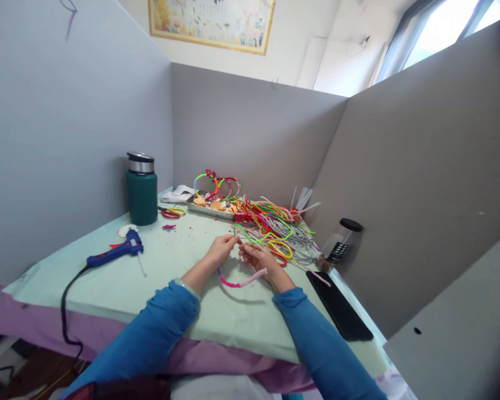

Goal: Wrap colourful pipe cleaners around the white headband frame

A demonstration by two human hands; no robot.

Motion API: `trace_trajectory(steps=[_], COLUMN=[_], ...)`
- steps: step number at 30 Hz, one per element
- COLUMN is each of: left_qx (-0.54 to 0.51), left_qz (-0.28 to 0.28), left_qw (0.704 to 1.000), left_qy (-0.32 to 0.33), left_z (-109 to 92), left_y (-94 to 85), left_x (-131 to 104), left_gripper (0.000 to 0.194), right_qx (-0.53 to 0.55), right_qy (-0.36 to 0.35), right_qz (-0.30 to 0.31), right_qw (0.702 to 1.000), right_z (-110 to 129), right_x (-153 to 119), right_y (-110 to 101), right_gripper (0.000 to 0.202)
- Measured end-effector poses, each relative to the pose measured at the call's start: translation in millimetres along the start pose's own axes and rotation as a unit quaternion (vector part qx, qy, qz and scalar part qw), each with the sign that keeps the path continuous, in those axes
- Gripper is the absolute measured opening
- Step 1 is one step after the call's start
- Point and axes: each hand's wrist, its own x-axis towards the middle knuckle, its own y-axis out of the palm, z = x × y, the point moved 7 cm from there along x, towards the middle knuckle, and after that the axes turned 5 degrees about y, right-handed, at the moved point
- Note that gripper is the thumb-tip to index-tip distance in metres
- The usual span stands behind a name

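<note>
My left hand (222, 249) is closed in a pinch at the middle of the table, its fingertips almost meeting those of my right hand (253, 256). A curved pipe cleaner (232, 284), pink, magenta and purple along its length, hangs below my left hand and bends toward my right wrist. My right hand is also closed, its fingers curled; exactly what lies between its fingertips is too small to make out. Just beyond the hands lies a bright green pipe cleaner (256, 240). Scissors with yellow and red handles (284, 250) rest close to my right hand.
A blue glue gun (119, 250) with a black cord lies at left, before a green bottle (142, 194). Behind are other scissors (173, 213), a metal tray (210, 210) and heaped pipe cleaners (270, 216). A black phone-like slab (337, 305) and a clear container (342, 241) stand right.
</note>
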Motion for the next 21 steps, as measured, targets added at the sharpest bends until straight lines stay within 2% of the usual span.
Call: trace_trajectory(steps=[4,10,16,21], left_qx=[-0.070,-0.090,-0.072,-0.056], left_qz=[0.049,0.112,0.181,0.211], left_qw=[0.994,0.983,0.972,0.967], left_qy=[-0.070,-0.114,-0.131,-0.127], left_z=[2.3,6.7,8.9,7.7], left_y=[8.8,17.1,28.3,32.1], left_x=[-6.0,-12.2,-19.7,-22.2], left_gripper=[0.044,0.040,0.042,0.045], right_qx=[-0.021,-0.033,-0.046,-0.066], right_qy=[-0.040,-0.084,-0.105,-0.132], right_qz=[-0.038,-0.099,-0.081,-0.102], right_qw=[0.998,0.991,0.990,0.984], right_z=[4.7,16.0,18.6,15.8], right_x=[2.0,-0.6,-2.4,0.3], right_y=[-8.1,-11.0,-5.3,-16.6], right_gripper=[0.030,0.028,0.041,0.029])
